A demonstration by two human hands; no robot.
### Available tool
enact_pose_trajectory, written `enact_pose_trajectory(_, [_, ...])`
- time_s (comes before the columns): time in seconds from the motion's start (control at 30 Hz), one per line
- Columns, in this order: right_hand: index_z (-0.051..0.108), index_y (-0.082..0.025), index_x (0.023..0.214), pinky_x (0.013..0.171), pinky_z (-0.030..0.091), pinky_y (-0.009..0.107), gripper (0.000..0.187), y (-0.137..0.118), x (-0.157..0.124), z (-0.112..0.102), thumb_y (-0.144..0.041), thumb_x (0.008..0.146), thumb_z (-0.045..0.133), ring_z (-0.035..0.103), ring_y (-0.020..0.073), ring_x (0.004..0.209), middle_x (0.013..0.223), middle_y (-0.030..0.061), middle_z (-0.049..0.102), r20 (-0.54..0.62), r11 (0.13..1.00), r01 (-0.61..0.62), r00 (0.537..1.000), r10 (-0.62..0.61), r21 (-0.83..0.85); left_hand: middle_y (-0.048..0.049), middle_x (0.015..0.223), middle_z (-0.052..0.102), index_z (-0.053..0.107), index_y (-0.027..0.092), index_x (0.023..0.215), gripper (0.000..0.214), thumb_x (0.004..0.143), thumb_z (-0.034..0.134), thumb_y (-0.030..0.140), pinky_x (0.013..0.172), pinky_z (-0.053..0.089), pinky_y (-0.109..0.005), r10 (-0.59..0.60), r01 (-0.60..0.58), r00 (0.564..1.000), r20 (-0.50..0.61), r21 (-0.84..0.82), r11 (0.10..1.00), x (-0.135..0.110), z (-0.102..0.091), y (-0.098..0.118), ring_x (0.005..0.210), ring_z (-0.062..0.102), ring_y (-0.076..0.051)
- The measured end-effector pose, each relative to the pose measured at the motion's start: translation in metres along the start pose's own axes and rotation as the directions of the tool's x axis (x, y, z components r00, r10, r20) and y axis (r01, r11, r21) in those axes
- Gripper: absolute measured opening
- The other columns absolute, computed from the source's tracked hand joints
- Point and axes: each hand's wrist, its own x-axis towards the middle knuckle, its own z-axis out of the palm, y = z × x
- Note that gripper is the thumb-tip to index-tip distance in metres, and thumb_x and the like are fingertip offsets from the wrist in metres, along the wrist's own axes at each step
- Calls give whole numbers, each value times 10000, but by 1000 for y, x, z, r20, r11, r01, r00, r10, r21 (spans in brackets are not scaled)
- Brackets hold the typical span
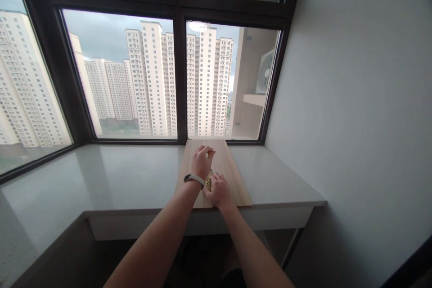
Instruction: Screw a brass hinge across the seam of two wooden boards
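Note:
My left hand point(202, 159) is raised above a pale wooden board point(238, 189), its fingers pinched together. A small yellowish bit shows at its fingertips, too small to name, and a thin dark line stands just above them. Closer to me, my right hand point(220, 190) is low over the board, its fingers curled round a small gold-and-dark patterned object point(209, 183). Much of that object is hidden by the hand, so its kind is unclear. A band with a dark face point(188, 177) circles my left wrist.
The board lies on a light stone counter point(135, 175), reaching from the window to the front edge. Dark window frames point(181, 76) rise behind it, with tall buildings outside. A plain white wall point(354, 99) closes off the right side.

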Motion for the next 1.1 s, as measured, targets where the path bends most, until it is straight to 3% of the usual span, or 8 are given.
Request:
enact_pose_trajectory(0.23, [647,-207,1161,987,370,349,356,2,0,1,-412,882,564,512,266,1130,1175,112,641,3,1000,-3,1000,3,-4,-54,966,713,674,249,1098,178,954,596,181,780,536,-341,-5,5,1000,-6,-15,1000,-1,3,-6,862,662,-192])
enact_pose_trajectory(0.6, [657,-201,1129,978,380,357,374,1,0,0,-473,883,584,521,272,1110,1149,115,649,-22,1000,8,1000,-8,15,-40,939,670,712,232,937,56,898,700,271,753,536,-303,-3,1,1000,-30,-62,998,-1,1,-4,828,649,-166])
enact_pose_trajectory(0.8, [660,-209,1135,986,387,358,370,0,0,-1,-471,885,583,523,270,1119,1162,109,647,-6,1000,3,1000,-3,10,-43,937,651,702,228,920,66,938,640,247,751,531,-308,-24,24,1000,-15,-36,999,0,-1,-1,821,637,-164])
enact_pose_trajectory(1.1, [647,-214,1176,1012,376,358,341,0,0,-2,-380,887,578,518,266,1153,1201,109,644,23,1000,-9,1000,9,-7,-69,992,694,690,232,1064,164,980,551,204,767,540,-326,-16,16,1000,20,-9,1000,0,0,-4,855,663,-185])
